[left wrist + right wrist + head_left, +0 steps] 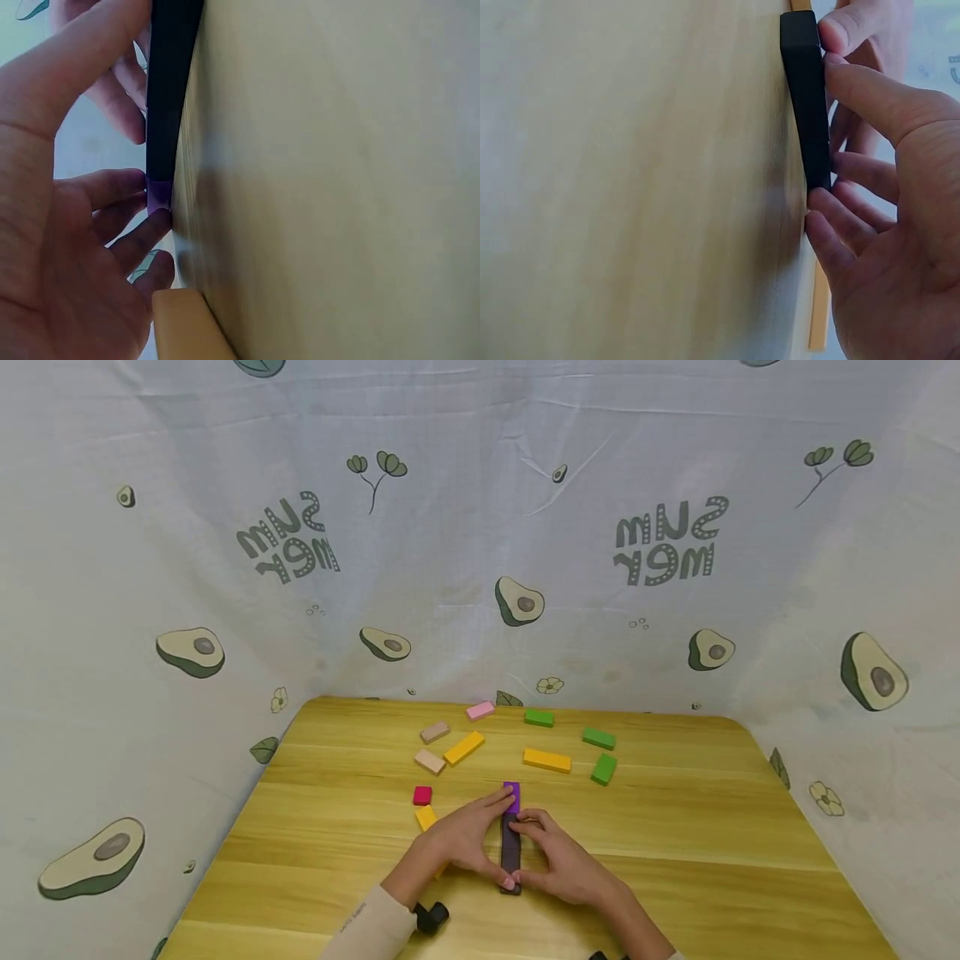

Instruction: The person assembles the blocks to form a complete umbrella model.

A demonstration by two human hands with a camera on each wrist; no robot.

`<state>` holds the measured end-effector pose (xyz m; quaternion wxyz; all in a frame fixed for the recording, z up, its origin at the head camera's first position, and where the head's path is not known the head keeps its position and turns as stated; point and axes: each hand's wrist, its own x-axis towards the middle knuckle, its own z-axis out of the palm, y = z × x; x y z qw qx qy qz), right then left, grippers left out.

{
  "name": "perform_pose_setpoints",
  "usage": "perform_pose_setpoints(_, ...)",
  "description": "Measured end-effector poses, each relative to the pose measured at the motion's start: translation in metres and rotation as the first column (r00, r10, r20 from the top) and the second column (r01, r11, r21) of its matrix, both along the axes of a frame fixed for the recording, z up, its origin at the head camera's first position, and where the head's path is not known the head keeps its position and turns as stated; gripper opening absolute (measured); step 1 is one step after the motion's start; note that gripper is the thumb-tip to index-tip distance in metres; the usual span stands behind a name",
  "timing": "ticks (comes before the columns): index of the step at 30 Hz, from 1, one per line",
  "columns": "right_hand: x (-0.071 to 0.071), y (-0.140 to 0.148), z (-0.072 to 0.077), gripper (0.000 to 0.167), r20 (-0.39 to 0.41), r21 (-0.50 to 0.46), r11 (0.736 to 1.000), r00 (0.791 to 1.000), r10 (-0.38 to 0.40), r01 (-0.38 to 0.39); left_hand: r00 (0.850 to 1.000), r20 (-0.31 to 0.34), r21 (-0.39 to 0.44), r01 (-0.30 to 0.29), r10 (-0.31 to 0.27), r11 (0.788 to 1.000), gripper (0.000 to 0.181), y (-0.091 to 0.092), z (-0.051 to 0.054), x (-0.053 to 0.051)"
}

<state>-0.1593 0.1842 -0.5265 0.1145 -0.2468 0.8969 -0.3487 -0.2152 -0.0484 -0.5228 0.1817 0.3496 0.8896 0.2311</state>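
Observation:
A dark, nearly black strip of blocks lies on the wooden table, pointing away from me, with a purple block at its far end. My left hand spans the strip from the left: its fingertips touch the purple block and its thumb rests at the near end. From the right, my right hand touches the dark strip with thumb and fingertips. The two thumbs meet near the strip's near end. In the right wrist view the dark strip stands along the fingertips; the purple block is hidden there.
A yellow block lies partly under my left hand, near a red block. Beyond are yellow blocks, beige blocks, a pink block and green blocks. A printed cloth hangs behind the table.

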Motion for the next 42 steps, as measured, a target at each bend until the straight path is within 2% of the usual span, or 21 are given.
perform_pose_setpoints(11, 0.004, 0.0, 0.003, 0.073, 0.006, 0.017, 1.0, 1.0, 0.016, -0.016, 1.0, -0.004, 0.028, 0.006, -0.005, 1.0, 0.125, -0.001, -0.001, 0.007)
perform_pose_setpoints(17, -0.001, 0.005, 0.002, 0.066, -0.047, -0.003, 1.0, 0.999, -0.006, 0.006, 1.0, -0.018, 0.027, 0.011, -0.01, 1.0, 0.123, 0.0, -0.005, 0.009)
perform_pose_setpoints(20, -0.012, 0.01, 0.005, 0.06, -0.082, -0.012, 0.998, 0.995, -0.064, 0.063, 1.0, -0.021, 0.022, 0.002, -0.002, 1.0, 0.122, 0.001, -0.006, 0.01)
perform_pose_setpoints(24, -0.035, 0.016, 0.01, 0.052, -0.157, 0.017, 0.988, 0.976, -0.147, 0.152, 1.0, -0.018, 0.01, -0.02, 0.02, 1.0, 0.122, 0.002, -0.007, 0.011)
perform_pose_setpoints(31, -0.083, 0.028, 0.008, 0.044, -0.303, 0.084, 0.971, 0.934, -0.19, 0.225, 0.998, 0.003, 0.012, -0.064, 0.063, 0.998, 0.121, 0.0, -0.008, 0.013)
perform_pose_setpoints(36, -0.106, 0.031, 0.009, 0.044, -0.325, 0.137, 0.952, 0.921, -0.217, 0.273, 0.996, 0.027, 0.025, -0.083, 0.083, 0.996, 0.121, -0.001, -0.009, 0.013)
perform_pose_setpoints(42, -0.115, 0.031, 0.007, 0.049, -0.284, 0.212, 0.932, 0.931, -0.23, 0.295, 0.997, 0.022, 0.052, -0.077, 0.076, 0.996, 0.12, 0.001, -0.01, 0.011)
